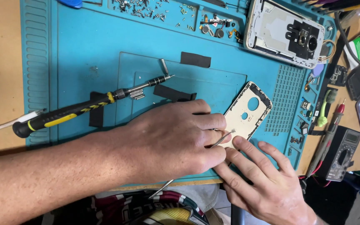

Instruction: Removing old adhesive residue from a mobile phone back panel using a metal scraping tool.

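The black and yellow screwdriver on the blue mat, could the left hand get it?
Probably yes. The screwdriver lies bare on the mat beside the left hand, nothing over it, though that hand now holds tweezers.

Place: phone repair workshop
Worktop cover: blue repair mat (84, 37)
Tools: precision screwdriver (76, 109), multimeter (343, 153)
Parts: loose screws (144, 8), opened phone (286, 35)

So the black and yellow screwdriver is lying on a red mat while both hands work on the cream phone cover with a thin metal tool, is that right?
Not quite: the mat is blue-green, not red, as the head view shows. The rest holds: the black and yellow screwdriver lies on it, while the left hand and right hand work on the cream phone cover with a thin metal tool.
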